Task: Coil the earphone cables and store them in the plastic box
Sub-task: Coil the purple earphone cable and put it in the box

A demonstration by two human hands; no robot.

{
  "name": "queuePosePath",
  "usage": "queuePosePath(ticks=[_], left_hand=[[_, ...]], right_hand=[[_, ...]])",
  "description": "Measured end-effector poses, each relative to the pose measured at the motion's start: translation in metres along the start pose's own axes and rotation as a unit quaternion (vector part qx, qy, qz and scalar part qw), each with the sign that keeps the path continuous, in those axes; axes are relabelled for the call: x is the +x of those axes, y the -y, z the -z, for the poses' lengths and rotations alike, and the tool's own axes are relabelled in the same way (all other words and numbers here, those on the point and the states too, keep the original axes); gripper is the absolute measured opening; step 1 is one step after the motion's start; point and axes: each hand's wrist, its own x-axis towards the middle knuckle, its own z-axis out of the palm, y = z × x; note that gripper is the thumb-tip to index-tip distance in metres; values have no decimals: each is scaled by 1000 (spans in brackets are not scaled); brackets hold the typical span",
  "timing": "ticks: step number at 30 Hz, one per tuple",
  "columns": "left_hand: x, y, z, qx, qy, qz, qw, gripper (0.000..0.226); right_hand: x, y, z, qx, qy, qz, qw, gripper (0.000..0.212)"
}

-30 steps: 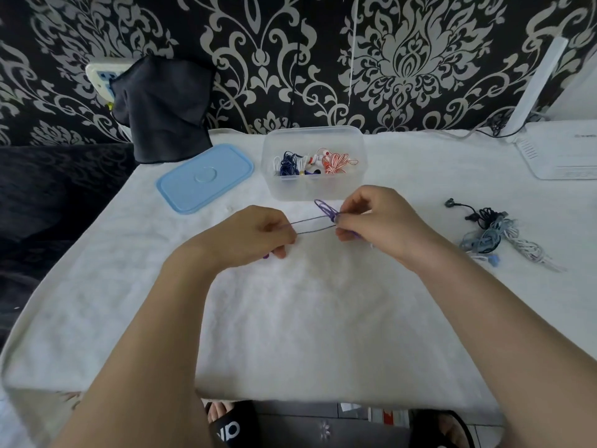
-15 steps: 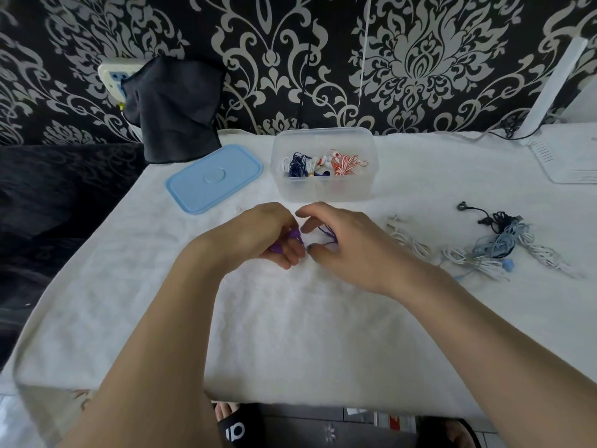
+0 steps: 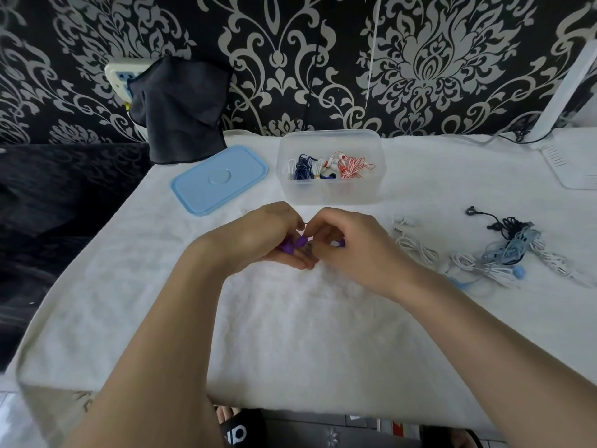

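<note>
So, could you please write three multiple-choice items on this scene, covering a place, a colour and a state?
1. Where is the blue lid?
A. On the box
B. On the cloth, left of the plastic box
C. Under the loose pile

2. What colour are the earphones in the hands?
A. Purple
B. Red
C. White

3. What is the left hand doing?
A. Lying flat
B. Lifting the lid
C. Holding the earphones

B: the lid lies flat beside the box.
A: purple buds show between the fingers.
C: its fingers curl round them.
</note>
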Motion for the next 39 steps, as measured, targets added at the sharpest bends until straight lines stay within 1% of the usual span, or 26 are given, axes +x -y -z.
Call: queuePosePath(ticks=[2,5,11,14,15,16,17,18,19,21,23,25,26,29,33,35,39], left_hand=[[-1,0,-1,13,12,6,1000,27],[-3,0,-3,35,27,14,999,31],[-5,-1,-2,29,41,14,999,36],[-4,-1,3,51,30,22,998,32],[-3,2,7,82,13,15,996,30],[-2,4,13,143,-15,-7,990,28],[-2,6,19,212,-49,-37,975,28],[-2,8,25,257,-85,-66,960,30],[-2,8,30,264,-121,-92,953,31],[-3,9,38,239,-182,-121,946,30],[1,13,44,279,-226,-116,926,23],[9,21,44,343,-219,-83,910,21],[13,24,43,359,-207,-70,908,21],[19,28,39,360,-189,-69,911,24],[17,30,42,361,-223,-76,902,33],[15,32,44,366,-224,-65,901,33],[14,35,45,371,-197,-42,906,28]], right_hand=[[0,-1,1,0,23,-10,1000,24],[-1,-1,0,-23,43,4,999,26],[0,-2,3,3,-3,-13,1000,24],[2,-2,7,49,-27,-30,998,15],[3,-2,9,76,-35,-37,996,11],[4,0,11,103,-43,-44,993,8],[5,1,13,126,-48,-51,990,7],[5,3,15,146,-50,-58,986,7],[5,5,17,164,-51,-64,983,7],[5,9,21,199,-50,-75,976,8],[5,12,23,217,-50,-80,972,8],[4,13,22,212,-51,-86,972,8],[5,13,21,206,-52,-91,973,8],[5,11,16,184,-49,-99,977,10],[6,9,15,163,-50,-91,981,20],[5,10,16,161,-53,-91,981,20],[5,11,13,153,-56,-98,982,18]])
